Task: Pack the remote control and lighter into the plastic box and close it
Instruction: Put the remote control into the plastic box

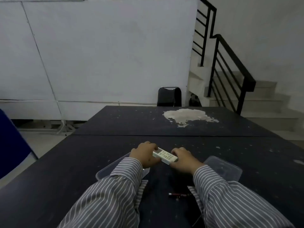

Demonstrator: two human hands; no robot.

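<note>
A white remote control is held between both hands just above the dark table. My left hand grips its far end and my right hand grips its near end. A clear plastic box lies under my left forearm, mostly hidden by the striped sleeve. Its clear lid lies flat to the right of my right wrist. A small dark red lighter lies on the table between my two forearms, close to me.
A pale worn patch marks the far right of the table. A black chair stands behind the far edge, with a staircase and black railing at the right. A blue object is at the left edge.
</note>
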